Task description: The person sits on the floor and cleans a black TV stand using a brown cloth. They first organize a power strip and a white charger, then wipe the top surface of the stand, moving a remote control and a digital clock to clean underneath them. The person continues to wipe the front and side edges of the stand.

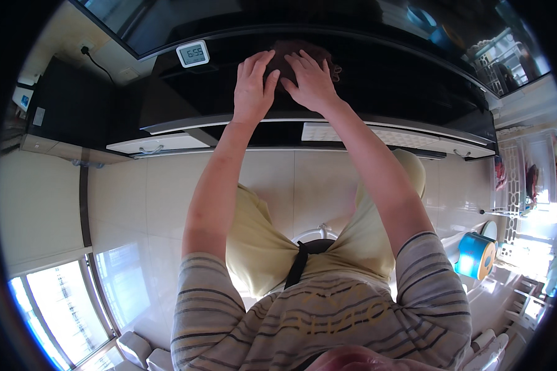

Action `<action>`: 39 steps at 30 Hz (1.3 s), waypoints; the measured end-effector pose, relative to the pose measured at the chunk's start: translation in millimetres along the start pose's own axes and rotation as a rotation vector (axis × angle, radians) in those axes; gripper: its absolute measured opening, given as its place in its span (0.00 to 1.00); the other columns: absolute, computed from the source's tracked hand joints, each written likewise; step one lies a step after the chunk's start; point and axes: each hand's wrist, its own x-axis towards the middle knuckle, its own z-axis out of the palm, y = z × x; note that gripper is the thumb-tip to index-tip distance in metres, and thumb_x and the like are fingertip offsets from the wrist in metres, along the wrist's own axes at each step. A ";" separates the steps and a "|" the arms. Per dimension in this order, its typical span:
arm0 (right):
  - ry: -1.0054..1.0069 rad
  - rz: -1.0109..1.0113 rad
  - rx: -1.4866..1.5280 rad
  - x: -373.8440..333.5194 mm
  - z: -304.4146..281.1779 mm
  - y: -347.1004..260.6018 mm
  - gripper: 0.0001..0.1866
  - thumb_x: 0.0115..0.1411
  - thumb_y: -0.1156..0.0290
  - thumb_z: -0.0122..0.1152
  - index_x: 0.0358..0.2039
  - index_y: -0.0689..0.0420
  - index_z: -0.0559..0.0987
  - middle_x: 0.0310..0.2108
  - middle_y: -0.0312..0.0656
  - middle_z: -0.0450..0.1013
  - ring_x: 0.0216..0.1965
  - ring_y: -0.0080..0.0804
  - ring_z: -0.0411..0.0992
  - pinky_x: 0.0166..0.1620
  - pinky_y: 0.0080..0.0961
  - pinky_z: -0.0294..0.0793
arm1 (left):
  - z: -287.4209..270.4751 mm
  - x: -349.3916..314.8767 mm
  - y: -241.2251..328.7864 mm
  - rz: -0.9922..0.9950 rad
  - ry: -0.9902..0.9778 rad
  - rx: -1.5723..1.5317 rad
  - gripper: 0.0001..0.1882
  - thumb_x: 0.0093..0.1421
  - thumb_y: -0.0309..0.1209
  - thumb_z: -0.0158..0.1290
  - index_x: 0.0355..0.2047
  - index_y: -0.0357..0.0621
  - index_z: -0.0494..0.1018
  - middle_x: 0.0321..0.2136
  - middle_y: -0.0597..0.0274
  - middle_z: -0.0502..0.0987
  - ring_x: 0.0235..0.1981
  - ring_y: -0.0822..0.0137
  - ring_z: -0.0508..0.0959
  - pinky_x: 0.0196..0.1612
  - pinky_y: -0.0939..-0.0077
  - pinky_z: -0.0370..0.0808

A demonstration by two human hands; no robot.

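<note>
A dark reddish-brown, soft-looking thing (283,52) lies on the glossy black cabinet top (210,93) in front of me. Its kind is hard to make out, and small pale loops (336,73) show at its right edge. My left hand (252,86) rests at its left side, fingers stretched forward and thumb out to the right. From the other side my right hand (310,81) lies over it with spread fingers. The two thumbs come close together at the near edge. Both hands are open and touch the brown thing, whose middle they partly cover.
A small white digital clock (193,54) stands to the left on the cabinet top. Behind rises a large dark screen (353,18). A black box-like unit (74,102) is at far left. White drawers (158,143) sit below; a blue round container (474,255) and clear bins (532,164) are at right.
</note>
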 end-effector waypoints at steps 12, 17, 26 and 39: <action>0.439 0.074 0.263 6.2 -12.3 24.8 0.15 0.63 0.67 0.52 0.49 0.57 0.71 0.51 0.47 0.69 0.62 0.47 0.58 0.63 0.43 0.58 | 54.1 26.7 -11.4 -0.093 -0.349 0.226 0.33 0.56 0.57 0.53 0.55 0.49 0.71 0.58 0.44 0.65 0.61 0.42 0.63 0.63 0.51 0.59; 0.395 0.078 0.088 -13.9 1.2 25.7 0.13 0.62 0.67 0.55 0.46 0.57 0.74 0.56 0.48 0.64 0.65 0.48 0.54 0.65 0.48 0.53 | 68.5 69.1 -57.5 -0.284 -0.403 0.208 0.35 0.56 0.60 0.49 0.57 0.53 0.68 0.63 0.51 0.61 0.66 0.46 0.56 0.65 0.54 0.58; 0.392 0.076 0.013 -14.6 9.7 25.0 0.11 0.62 0.66 0.56 0.42 0.57 0.76 0.54 0.47 0.65 0.64 0.45 0.56 0.65 0.48 0.53 | 35.4 62.4 -71.8 -0.393 -0.560 0.299 0.33 0.56 0.55 0.52 0.57 0.51 0.69 0.58 0.58 0.68 0.60 0.60 0.67 0.58 0.63 0.68; 0.343 0.099 -0.100 -9.3 14.1 31.3 0.12 0.62 0.65 0.54 0.43 0.55 0.75 0.49 0.40 0.68 0.61 0.37 0.60 0.66 0.46 0.53 | -57.9 -14.0 -31.1 -0.156 -0.466 0.455 0.22 0.50 0.34 0.53 0.47 0.43 0.70 0.44 0.55 0.75 0.47 0.54 0.75 0.48 0.61 0.75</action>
